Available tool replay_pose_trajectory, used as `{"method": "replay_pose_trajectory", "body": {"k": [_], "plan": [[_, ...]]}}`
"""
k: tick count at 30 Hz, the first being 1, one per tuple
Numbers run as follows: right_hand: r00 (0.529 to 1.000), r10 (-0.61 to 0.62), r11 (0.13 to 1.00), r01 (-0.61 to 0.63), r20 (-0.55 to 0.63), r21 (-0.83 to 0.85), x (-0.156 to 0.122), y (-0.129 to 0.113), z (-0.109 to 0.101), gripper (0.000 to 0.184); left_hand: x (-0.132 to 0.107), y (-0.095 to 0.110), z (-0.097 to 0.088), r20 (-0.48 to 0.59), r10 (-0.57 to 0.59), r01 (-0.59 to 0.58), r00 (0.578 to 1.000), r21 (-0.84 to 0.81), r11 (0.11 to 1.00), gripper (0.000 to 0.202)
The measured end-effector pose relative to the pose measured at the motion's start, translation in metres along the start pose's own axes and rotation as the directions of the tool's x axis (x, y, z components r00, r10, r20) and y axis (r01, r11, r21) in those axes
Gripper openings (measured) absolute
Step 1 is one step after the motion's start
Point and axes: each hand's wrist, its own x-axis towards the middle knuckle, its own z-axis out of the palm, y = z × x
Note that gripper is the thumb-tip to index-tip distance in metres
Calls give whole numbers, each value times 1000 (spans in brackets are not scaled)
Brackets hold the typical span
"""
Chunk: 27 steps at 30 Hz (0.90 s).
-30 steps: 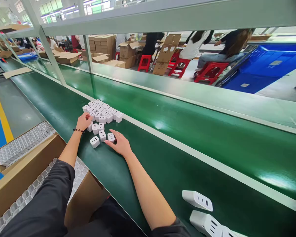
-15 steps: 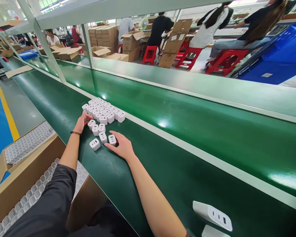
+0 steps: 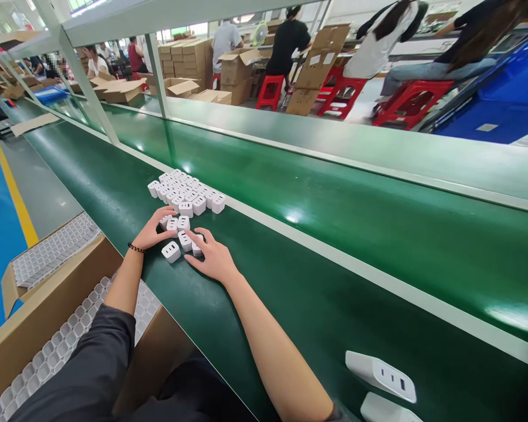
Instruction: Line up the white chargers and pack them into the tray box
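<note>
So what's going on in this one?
A person at a green conveyor belt has both hands on a few loose white USB chargers. The left hand touches them from the left and the right hand from the right, fingers spread. Just beyond lies a tight block of the same chargers. A cardboard box with filled trays stands by the left arm.

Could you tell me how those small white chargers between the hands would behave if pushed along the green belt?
The small white chargers look like rigid, blocky plastic, so they should probably slide rather than roll. The green belt is glossy, so they may skid and scatter. Each is small beside the left hand and right hand, so likely light.
</note>
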Motion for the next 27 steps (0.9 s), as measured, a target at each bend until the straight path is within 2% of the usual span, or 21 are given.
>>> {"method": "replay_pose_trajectory", "body": {"k": [4, 9, 15, 18, 23, 27], "plan": [[999, 17, 999, -18, -38, -33, 0, -2, 5, 52, -5, 2, 5, -5, 18, -17, 1000, 95, 995, 50], [991, 52, 998, -54, -124, -11, 1, 4, 9, 44, -2, 1, 10, -67, 49, -37, 997, 170, 985, 45], [959, 167, 986, -166, -231, 24, 5, 11, 11, 50, 2, 4, 15, -82, 168, -135, 982, 310, 941, 55], [959, 142, 988, -125, -243, 86, 5, 14, 14, 57, 7, 2, 16, -38, 232, -200, 972, 389, 899, 53], [968, 78, 993, -55, -239, 100, 7, 18, 17, 50, 11, -3, 16, -30, 257, -222, 966, 410, 885, 43], [974, 27, 997, -10, -223, 77, 8, 18, 16, 49, 11, 1, 14, -41, 279, -234, 959, 435, 869, 46]]}}
